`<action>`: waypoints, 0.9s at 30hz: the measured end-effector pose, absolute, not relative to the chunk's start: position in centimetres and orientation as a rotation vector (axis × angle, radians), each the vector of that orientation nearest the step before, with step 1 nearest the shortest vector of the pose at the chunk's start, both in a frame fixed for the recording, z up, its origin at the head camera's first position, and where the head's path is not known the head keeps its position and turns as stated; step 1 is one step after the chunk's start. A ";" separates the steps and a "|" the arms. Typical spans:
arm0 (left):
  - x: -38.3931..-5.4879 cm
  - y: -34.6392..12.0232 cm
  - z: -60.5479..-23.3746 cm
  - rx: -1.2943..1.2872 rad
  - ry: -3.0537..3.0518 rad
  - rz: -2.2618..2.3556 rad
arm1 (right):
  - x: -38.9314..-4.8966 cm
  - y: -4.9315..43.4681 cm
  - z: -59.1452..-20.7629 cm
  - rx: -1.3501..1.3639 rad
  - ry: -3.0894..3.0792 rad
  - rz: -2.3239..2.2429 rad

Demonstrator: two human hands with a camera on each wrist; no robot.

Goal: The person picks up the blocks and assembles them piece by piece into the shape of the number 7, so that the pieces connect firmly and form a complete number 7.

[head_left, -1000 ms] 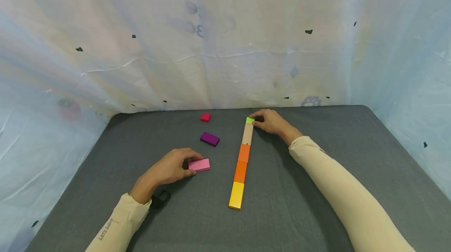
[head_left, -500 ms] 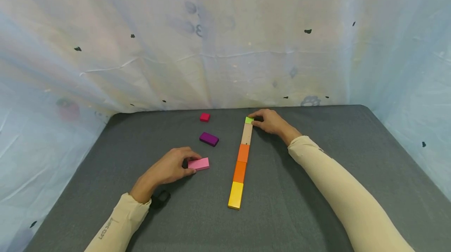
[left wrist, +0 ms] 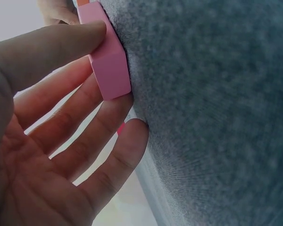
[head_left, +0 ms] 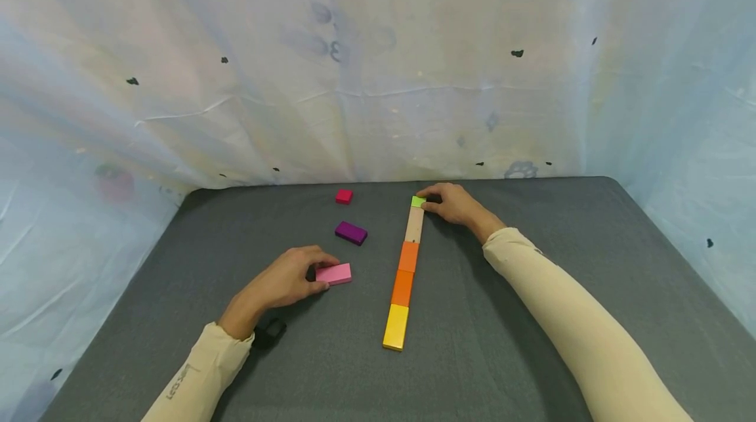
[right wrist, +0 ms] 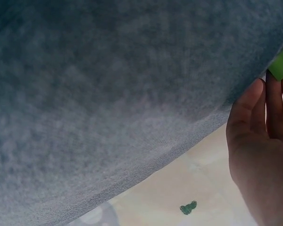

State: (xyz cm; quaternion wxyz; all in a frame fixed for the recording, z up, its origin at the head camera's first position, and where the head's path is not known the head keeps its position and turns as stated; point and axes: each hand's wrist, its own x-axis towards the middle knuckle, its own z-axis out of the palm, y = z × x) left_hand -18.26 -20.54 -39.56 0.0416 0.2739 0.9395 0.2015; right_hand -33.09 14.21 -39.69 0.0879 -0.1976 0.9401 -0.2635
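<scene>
My left hand pinches a pink block between thumb and fingers; in the left wrist view the thumb presses one side of the pink block. Farther back, my right hand pinches a small green block at the far end of a row. Below it in that row lie a bare wooden block, two orange blocks and a yellow block, end to end. In the right wrist view the green block shows only partly, at the right edge.
A purple block lies beyond the pink one, left of the row. Farther back is a small red block. All rest on a grey cloth-covered table. A pale printed curtain hangs behind the table and at its sides.
</scene>
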 end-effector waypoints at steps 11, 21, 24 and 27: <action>-18.1 -20.5 -39.4 0.841 2.882 0.599 | -33.4 14.1 -39.7 -0.571 2.777 -0.827; -18.2 -20.3 -39.4 0.830 2.903 0.585 | -33.3 14.1 -39.7 -0.566 2.783 -0.821; -18.3 -20.2 -39.3 0.824 2.913 0.558 | -33.2 14.1 -39.7 -0.570 2.787 -0.814; -18.3 -19.9 -39.1 0.827 2.918 0.556 | -33.1 14.1 -39.7 -0.566 2.786 -0.815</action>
